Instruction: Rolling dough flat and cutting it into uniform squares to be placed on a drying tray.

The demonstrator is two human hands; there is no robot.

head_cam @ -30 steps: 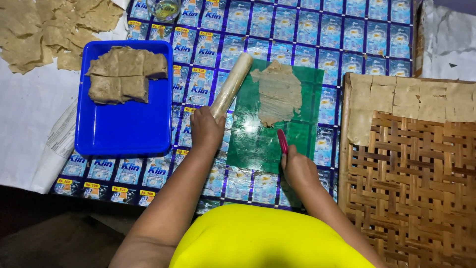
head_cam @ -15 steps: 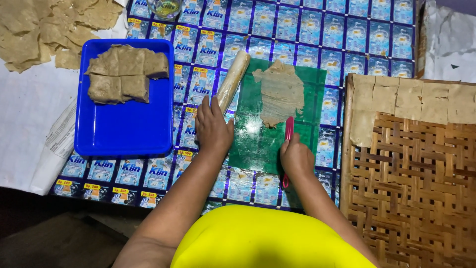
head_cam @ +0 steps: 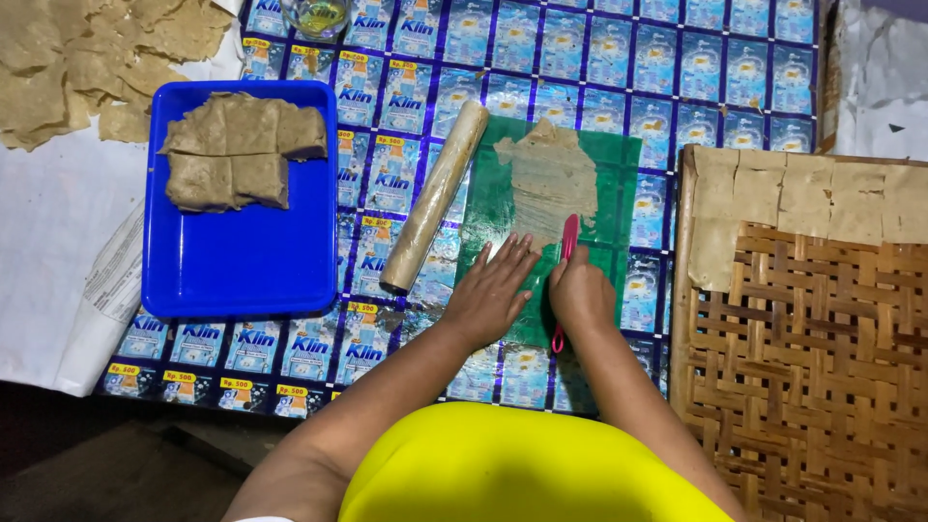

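the left hand (head_cam: 490, 298) lies flat, fingers spread, on the lower part of a green plastic sheet (head_cam: 619, 159) laid over a mat of blue printed sachets (head_cam: 599, 48); the right hand (head_cam: 582, 290) is curled tight around a slim pink-handled knife (head_cam: 568, 246), its tip at the lower edge of a thin, ragged sheet of rolled tan dough (head_cam: 551, 179) in the sheet's upper half; the dough looks soft, light and easily torn, probably clinging to the plastic, so it seems best lifted from a loosened edge with flat fingers; a pale wooden rolling pin (head_cam: 435, 193) lies slanted just left of the green sheet; the blue rectangular plastic tray (head_cam: 242, 275) holds thick slabs of tan dough (head_cam: 237, 150) at its far end; the woven bamboo tray (head_cam: 822, 358) on the right carries flat pale squares (head_cam: 822, 193) along its top and left edges.
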